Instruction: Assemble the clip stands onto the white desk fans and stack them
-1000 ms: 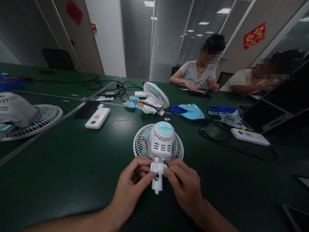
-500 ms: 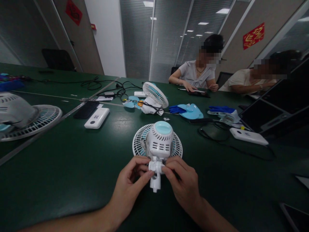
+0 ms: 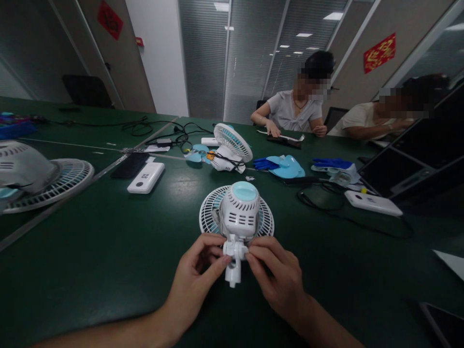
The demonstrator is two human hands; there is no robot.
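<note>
A small white fan (image 3: 239, 212) lies grille-down on the green table in front of me, its rounded motor housing with a light-blue cap facing up. From the housing a white neck joint (image 3: 234, 270) points toward me. My left hand (image 3: 197, 275) pinches the left side of this joint between thumb and fingers. On its right side, the fingertips of my right hand (image 3: 277, 273) grip a small white knob (image 3: 242, 252) that sticks out of the joint. Both hands are closed; the fingertips partly cover the joint's sides.
Beyond it stand a second fan (image 3: 232, 150), blue fan blades (image 3: 286, 166) and a white power bank (image 3: 146, 178). Another fan (image 3: 29, 176) lies at the left. Black cables (image 3: 322, 205) and another power bank (image 3: 373, 203) are at the right. Two people sit across the table.
My right hand has shifted slightly right and its fingers have rolled a little at the knob. My left hand and the fan stay put. Across the table, a person's hand has moved left.
</note>
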